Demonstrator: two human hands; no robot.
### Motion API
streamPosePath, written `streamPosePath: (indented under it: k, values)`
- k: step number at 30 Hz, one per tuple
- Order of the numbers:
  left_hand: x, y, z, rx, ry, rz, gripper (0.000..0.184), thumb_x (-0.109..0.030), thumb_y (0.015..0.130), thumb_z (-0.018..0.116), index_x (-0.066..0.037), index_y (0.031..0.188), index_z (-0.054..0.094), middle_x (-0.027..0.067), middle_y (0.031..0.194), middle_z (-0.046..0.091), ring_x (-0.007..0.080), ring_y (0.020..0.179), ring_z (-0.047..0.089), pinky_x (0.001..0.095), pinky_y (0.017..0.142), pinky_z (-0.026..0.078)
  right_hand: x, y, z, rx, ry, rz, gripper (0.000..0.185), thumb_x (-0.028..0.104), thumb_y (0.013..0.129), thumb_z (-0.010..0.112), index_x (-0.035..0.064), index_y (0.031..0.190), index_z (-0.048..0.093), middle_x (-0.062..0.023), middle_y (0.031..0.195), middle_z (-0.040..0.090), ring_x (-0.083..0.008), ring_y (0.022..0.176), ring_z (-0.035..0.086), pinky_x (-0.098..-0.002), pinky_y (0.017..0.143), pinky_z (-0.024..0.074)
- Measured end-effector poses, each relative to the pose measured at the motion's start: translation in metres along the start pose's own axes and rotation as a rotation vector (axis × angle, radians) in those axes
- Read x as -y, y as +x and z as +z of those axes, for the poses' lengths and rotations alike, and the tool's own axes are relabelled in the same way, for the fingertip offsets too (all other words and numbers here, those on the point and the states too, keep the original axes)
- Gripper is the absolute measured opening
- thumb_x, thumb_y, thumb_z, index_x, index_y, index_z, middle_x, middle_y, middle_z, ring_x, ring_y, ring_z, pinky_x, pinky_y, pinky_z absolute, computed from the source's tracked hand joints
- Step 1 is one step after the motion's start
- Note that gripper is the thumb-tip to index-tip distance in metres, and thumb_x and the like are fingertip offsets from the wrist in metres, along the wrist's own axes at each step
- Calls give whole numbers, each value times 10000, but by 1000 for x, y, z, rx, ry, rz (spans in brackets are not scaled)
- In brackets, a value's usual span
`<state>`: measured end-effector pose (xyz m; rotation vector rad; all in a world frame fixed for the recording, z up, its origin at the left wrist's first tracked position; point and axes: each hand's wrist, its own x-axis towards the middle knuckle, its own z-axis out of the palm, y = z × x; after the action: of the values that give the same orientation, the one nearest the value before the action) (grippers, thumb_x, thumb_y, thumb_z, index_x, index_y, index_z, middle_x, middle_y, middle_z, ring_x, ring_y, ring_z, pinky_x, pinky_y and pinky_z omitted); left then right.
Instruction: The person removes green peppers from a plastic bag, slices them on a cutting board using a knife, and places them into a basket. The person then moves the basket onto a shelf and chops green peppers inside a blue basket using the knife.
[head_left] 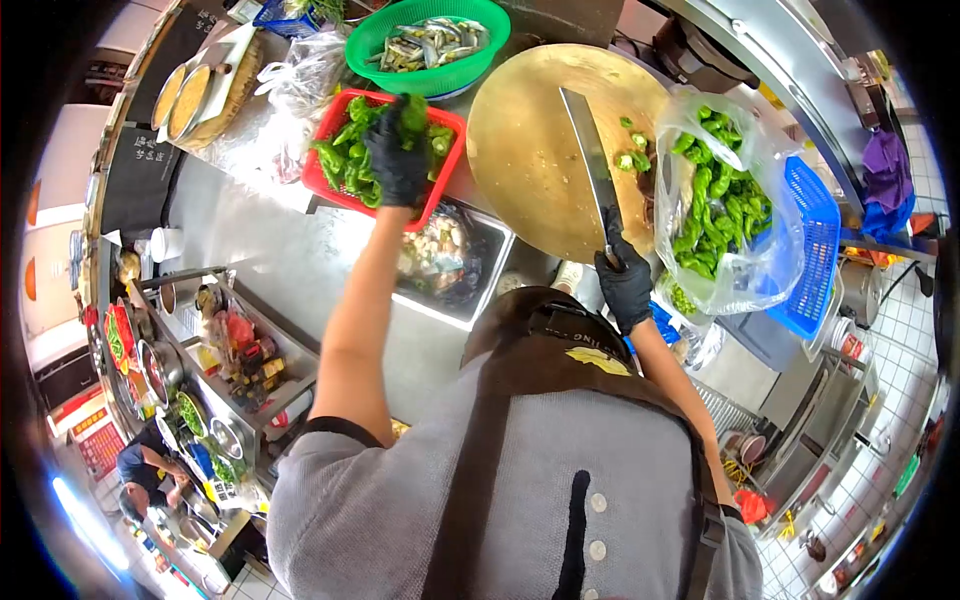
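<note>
My left hand [398, 160], in a black glove, is over the red basket [458, 172] of green peppers [350, 160]. Its fingers are curled round a green pepper [413, 115] at the basket's far side. In a black glove too, my right hand [625, 282] grips the handle of a cleaver [590, 150], whose blade lies across the round wooden chopping board [520, 140]. Cut pepper pieces [632, 158] lie on the board to the right of the blade. An open clear plastic bag [780, 265] holds many whole green peppers [715, 205] right of the board.
A green colander [360, 50] of small fish stands behind the red basket. Nearer me is a steel-rimmed tray [485, 305] with food in it. A blue basket [815, 240] sits beyond the bag. Another person [145, 470] works at the far left.
</note>
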<state>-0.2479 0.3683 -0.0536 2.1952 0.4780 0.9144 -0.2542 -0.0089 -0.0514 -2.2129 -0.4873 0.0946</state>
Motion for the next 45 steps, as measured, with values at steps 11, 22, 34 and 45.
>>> streamPosePath:
  k: [11,22,34,45]
  values:
    - [62,29,-52,273,257,66,360,-164,771,659,-93,1118,597,152,1149,583,303,1084,534,387,928,409,15,10,-37,131,-12,106,458,78,754,628,82,1206,553,-141,773,597,-235,637,568,-321,620,462]
    - [-129,48,57,-27,-415,-72,263,5,834,558,-2,1096,582,100,1113,613,183,1019,560,319,909,417,11,55,-11,420,-510,-21,668,111,789,503,115,1409,253,-168,857,585,-326,773,601,-408,645,507]
    - [-321,-47,289,1290,37,808,458,-15,692,509,-33,1149,544,202,1211,518,337,1141,479,390,968,388,-132,143,-202,205,-556,314,229,145,773,534,5,905,657,-235,927,624,-368,869,615,-438,748,485]
    - [-341,-28,366,1136,284,988,450,-277,761,528,-101,1175,548,143,1085,578,328,1052,512,548,942,303,-212,193,-253,158,-539,80,377,96,736,516,39,1102,586,-238,1074,579,-373,1008,545,-418,871,428]
